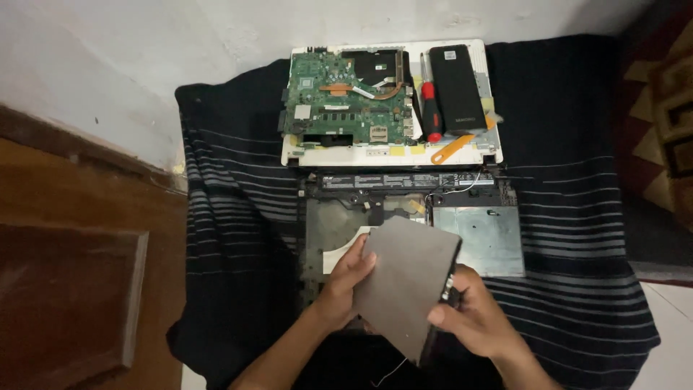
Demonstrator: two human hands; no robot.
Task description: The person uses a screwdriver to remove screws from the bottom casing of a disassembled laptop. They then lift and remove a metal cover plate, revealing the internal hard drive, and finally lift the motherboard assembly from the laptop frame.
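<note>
Near the middle, the left hand (345, 283) and right hand (473, 312) clamp opposite edges of a flat grey rectangular drive (408, 283), tilted above the open black laptop base (404, 217), likely to clear it; farther off, a green circuit board (346, 97), red-handled screwdriver (430, 105) and black power bank (456, 88) lie parked on the white panel (393, 153)

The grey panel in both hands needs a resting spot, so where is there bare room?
Bare striped cloth right of the open laptop base, and more left of it toward the wooden floor. Crowded: the white cover, with circuit board, screwdriver and black pack.
</note>
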